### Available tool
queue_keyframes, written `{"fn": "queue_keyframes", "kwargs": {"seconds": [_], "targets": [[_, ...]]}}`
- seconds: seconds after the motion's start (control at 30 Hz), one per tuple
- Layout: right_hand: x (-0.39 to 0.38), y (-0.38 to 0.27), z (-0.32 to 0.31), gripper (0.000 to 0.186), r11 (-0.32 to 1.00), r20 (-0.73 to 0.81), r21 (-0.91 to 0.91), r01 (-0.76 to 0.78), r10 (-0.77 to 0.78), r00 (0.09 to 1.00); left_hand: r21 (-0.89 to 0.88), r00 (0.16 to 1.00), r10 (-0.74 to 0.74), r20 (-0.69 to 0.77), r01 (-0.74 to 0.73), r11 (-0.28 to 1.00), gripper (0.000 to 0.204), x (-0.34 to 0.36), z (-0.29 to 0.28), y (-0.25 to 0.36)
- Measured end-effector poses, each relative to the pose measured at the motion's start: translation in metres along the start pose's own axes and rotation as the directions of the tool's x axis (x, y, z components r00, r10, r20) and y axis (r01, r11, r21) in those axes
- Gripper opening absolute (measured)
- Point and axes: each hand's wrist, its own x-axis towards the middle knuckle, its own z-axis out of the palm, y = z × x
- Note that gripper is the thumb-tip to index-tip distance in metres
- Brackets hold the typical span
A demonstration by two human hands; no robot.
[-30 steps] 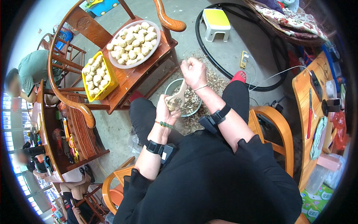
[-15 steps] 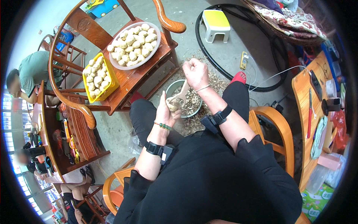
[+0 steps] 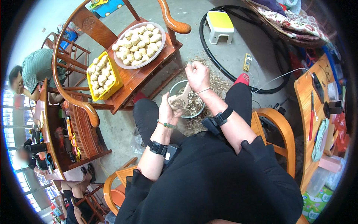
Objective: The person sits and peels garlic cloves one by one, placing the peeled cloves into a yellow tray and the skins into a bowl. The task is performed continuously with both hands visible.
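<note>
My right hand is closed around the handle of a wooden spoon. Its broad head lies across the palm side of my left hand. The left fingers curl around a pale tuber, mostly hidden by the spoon and fingers. Beneath both hands stands a pale green basin, with brown and whitish peelings inside it. Peeled tubers fill a round clear tub and a yellow basket, both on the wooden chair seat ahead to my left.
Scraps litter the concrete floor around the basin. A black hose loops near a white stool with a green top. To the right, a power strip and a wooden table. Another person leans over a desk at left.
The whole view has shifted slightly. The spoon's head now covers more of the tuber in my left hand, and both hands keep their grip.
</note>
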Motion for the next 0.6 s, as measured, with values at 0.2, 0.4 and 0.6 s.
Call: {"fn": "queue_keyframes", "kwargs": {"seconds": [0.2,0.4,0.6], "targets": [[0.028,0.019,-0.015,0.029,0.99,-0.123,-0.142,0.006,-0.023,0.992,0.1,0.998,0.053,-0.024,-0.05,0.994,0.04,-0.005,0.004,-0.001],[0.007,0.004,0.002,0.025,0.999,-0.009,-0.044,-0.022,0.021,1.0,0.158,0.977,0.171,-0.125,-0.15,0.976,0.043,-0.006,0.017,-0.003],[0.026,0.021,-0.011,0.026,0.991,-0.121,-0.123,-0.051,0.036,0.992,0.185,0.969,0.209,-0.13,-0.183,0.965,0.049,-0.009,0.009,0.001]]}}
